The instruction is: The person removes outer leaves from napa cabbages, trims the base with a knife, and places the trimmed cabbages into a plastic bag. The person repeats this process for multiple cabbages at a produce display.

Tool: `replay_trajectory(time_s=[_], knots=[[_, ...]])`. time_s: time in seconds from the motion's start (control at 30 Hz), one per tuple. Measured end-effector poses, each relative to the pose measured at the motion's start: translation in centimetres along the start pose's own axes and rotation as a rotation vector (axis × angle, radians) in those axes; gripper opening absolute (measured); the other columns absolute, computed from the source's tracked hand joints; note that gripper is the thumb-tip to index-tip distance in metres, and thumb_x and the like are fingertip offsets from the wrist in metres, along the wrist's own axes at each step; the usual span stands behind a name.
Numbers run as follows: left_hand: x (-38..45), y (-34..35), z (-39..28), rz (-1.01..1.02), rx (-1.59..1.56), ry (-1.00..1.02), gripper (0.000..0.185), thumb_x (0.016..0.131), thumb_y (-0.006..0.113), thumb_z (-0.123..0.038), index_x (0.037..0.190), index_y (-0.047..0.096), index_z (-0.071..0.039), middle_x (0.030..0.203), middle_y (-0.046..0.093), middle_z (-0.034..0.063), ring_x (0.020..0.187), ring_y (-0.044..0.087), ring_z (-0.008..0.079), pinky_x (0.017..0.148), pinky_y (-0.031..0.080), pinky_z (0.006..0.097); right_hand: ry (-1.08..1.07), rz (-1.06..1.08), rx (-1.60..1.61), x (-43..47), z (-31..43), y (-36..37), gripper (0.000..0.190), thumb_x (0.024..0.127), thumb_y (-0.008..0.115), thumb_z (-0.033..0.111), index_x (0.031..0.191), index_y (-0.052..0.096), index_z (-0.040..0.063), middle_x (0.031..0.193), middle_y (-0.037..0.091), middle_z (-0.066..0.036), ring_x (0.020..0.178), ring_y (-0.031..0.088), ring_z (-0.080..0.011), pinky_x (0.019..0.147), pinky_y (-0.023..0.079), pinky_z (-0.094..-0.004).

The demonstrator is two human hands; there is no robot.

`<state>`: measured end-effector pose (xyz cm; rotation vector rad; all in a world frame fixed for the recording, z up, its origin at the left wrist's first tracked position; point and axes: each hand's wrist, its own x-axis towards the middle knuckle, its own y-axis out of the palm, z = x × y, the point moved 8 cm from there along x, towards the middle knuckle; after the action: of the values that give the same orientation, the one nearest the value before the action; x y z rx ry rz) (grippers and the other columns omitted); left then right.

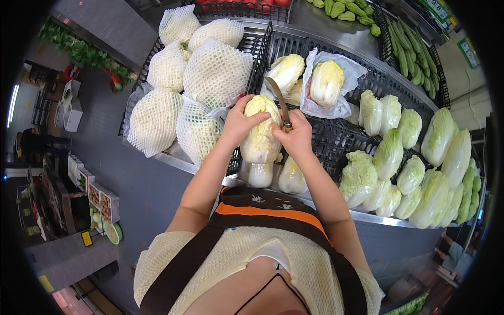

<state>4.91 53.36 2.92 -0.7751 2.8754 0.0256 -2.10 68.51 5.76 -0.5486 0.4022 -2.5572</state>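
A napa cabbage [260, 136] with pale yellow leaves is held upright over the display's front edge. My left hand [245, 120] grips its upper left side, the thumb lying across the leaves. In my right hand [294, 130] is a knife [280, 96] with a curved blade and a wooden handle, its tip pointing away from me; the right thumb also touches the cabbage. Just beyond the blade rests another cabbage [286, 74], and to its right a third [327, 84] lies on a crumpled plastic bag [354, 71]. More cabbages [292, 177] sit close to my apron.
At left, several large vegetables in white foam nets [216, 73] fill a black crate. Many cabbages [388, 153] lie on the right part of the display. Crates of green loofahs [413, 55] and red produce [252, 4] stand at the back. The metal edge [386, 219] runs before me.
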Motion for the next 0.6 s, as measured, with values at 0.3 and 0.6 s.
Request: replay_trajectory(time_s=[0.3, 0.6], knots=[[-1.5, 0.1, 0.2, -0.07, -0.169, 0.111, 0.061, 0.073, 0.077, -0.016, 0.123, 0.048, 0.004, 0.11, 0.06, 0.0109, 0.097, 0.057, 0.0156, 0.084, 0.047, 0.0286, -0.076, 0.05, -0.132, 0.1, 0.8, -0.1, 0.027, 0.069, 0.065, 0.011, 0.094, 0.064, -0.001, 0.079, 0.059, -0.015, 0.07, 0.06, -0.0315, 0.064, 0.05, -0.0362], [-1.5, -2.7, 1.4, -0.173, -0.489, 0.043, 0.049, 0.079, 0.07, -0.009, 0.121, 0.05, 0.005, 0.107, 0.062, 0.0129, 0.091, 0.061, 0.0166, 0.08, 0.05, 0.0282, 0.51, 0.109, 0.308, -3.5, -5.2, 0.1, 0.033, 0.078, 0.071, 0.017, 0.104, 0.064, -0.002, 0.082, 0.063, -0.003, 0.055, 0.053, -0.0063, 0.049, 0.045, -0.0232]])
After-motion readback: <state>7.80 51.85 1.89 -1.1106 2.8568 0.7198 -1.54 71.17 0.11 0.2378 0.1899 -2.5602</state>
